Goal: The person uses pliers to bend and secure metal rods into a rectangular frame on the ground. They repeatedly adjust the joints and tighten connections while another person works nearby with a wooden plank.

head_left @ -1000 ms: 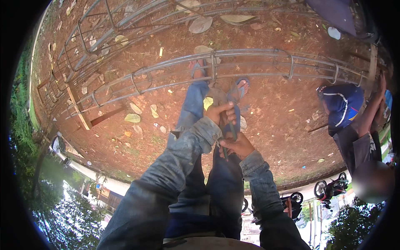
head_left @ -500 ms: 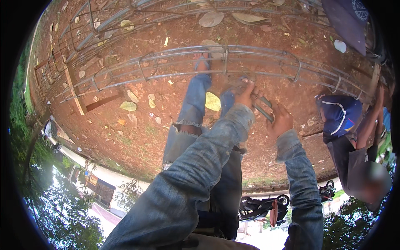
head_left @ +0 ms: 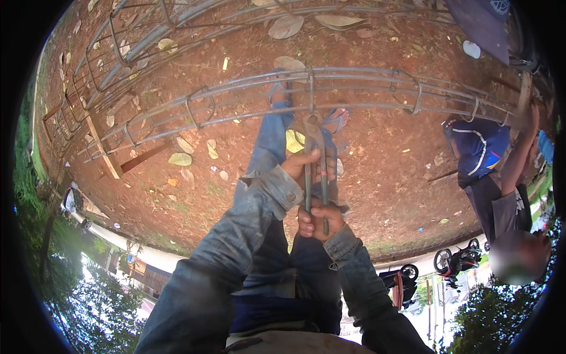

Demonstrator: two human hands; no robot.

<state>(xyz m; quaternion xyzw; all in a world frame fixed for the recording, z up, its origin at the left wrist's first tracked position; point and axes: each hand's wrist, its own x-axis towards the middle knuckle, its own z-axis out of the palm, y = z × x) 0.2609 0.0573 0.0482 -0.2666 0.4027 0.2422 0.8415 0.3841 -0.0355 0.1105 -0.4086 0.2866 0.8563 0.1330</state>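
Note:
A pair of long-handled pincers (head_left: 308, 187) points away from me, its jaws beside a stirrup tie (head_left: 311, 91) on the long steel rebar cage (head_left: 247, 79). I cannot tell whether the jaws touch the steel. My left hand (head_left: 300, 164) is closed around the upper part of the handles, thumb on the left one. Lower down, my right hand (head_left: 321, 222) grips the handle ends, which stand slightly apart. Both of my forearms are in worn denim sleeves.
A second rebar frame (head_left: 124, 44) lies at the far left. A wooden support (head_left: 103, 138) props the cage's left end. A co-worker in blue shorts (head_left: 480, 147) is at the right, one arm toward the cage's end. Dry leaves (head_left: 180, 159) dot the red soil. Parked motorbikes (head_left: 457, 259) show low right.
The pincers have swung from a slant to nearly straight ahead. My right hand has come left and toward me onto the handle ends; my left hand has moved left and nearer.

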